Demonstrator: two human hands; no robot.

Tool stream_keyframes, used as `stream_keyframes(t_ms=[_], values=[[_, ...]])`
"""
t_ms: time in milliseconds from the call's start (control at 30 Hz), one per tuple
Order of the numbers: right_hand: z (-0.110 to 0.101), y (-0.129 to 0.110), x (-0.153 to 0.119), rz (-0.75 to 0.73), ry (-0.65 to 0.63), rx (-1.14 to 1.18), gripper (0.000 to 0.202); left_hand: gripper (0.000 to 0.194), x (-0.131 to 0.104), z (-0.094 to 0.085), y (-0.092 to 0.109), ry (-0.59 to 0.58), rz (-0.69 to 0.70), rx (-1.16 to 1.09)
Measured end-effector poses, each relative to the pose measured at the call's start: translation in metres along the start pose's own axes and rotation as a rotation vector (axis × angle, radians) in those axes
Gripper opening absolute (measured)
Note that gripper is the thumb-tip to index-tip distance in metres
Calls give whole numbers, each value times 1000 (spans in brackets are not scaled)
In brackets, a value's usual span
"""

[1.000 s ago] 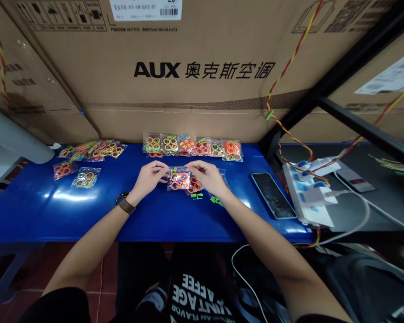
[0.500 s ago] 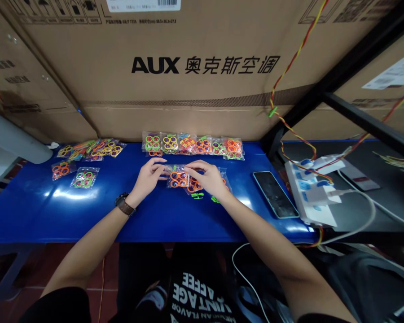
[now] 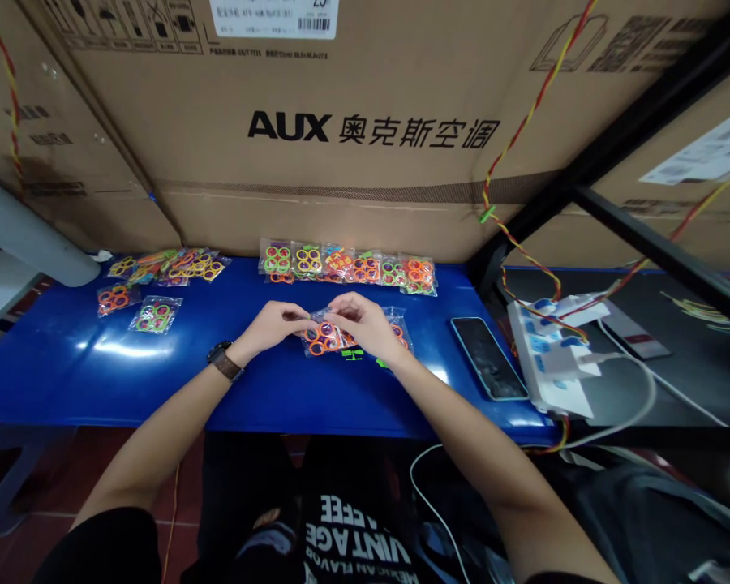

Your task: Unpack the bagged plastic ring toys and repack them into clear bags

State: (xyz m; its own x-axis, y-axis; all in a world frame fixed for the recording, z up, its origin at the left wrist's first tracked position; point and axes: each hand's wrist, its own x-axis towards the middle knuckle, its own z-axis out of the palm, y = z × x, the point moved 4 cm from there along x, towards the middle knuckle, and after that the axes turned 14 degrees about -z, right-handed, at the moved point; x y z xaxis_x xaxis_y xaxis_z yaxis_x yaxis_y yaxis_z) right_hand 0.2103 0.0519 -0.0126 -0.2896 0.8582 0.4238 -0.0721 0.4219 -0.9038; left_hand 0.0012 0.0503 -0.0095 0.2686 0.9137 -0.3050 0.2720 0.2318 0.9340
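Observation:
Both hands meet over a clear plastic bag [image 3: 319,342] with orange rings inside, near the middle of the blue table. My left hand [image 3: 280,321] pinches the bag's upper left part between thumb and fingers. Fingers of my right hand [image 3: 362,324] are closed on its upper right part. Partly hidden behind my right hand, another bag with orange rings [image 3: 400,328] lies on the table. Small green plastic pieces [image 3: 353,354] show just below the hands.
Bags of coloured rings [image 3: 339,264] form a row against the cardboard box [image 3: 377,174]. More bags [image 3: 188,266] are piled at the left, with two separate ones in front. At right lie a phone [image 3: 490,358] and a power strip [image 3: 551,357] with cables.
My left hand has moved right and a little down, and now pinches the bag's top edge. The bag has tilted between the hands. The camera view has shifted slightly.

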Motion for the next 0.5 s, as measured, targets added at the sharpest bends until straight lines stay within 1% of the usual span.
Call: stream_keyframes(t_ms=[67, 167, 233, 333, 433, 467, 500], values=[[-1, 1, 1, 5, -8, 2, 36, 21, 0, -6, 2, -27, -22, -19], [-3, 3, 1, 27, -44, 6, 40, 21, -1, -14, 6, -79, -43, -8], [-3, 3, 1, 45, -85, 22, 39, 22, -3, -19, 11, -105, -51, 19], [-8, -2, 2, 64, -149, 16, 37, 22, -6, -33, 18, -102, -48, 65], [-25, -18, 3, 12, -218, -157, 31, 23, -7, -53, 18, -112, -91, 134], [-32, -26, 3, -11, -272, -262, 28, 24, -8, -60, 16, -116, -116, 172], [-37, -32, 1, -19, -357, -362, 24, 24, -8, -67, 13, -116, -136, 222]])
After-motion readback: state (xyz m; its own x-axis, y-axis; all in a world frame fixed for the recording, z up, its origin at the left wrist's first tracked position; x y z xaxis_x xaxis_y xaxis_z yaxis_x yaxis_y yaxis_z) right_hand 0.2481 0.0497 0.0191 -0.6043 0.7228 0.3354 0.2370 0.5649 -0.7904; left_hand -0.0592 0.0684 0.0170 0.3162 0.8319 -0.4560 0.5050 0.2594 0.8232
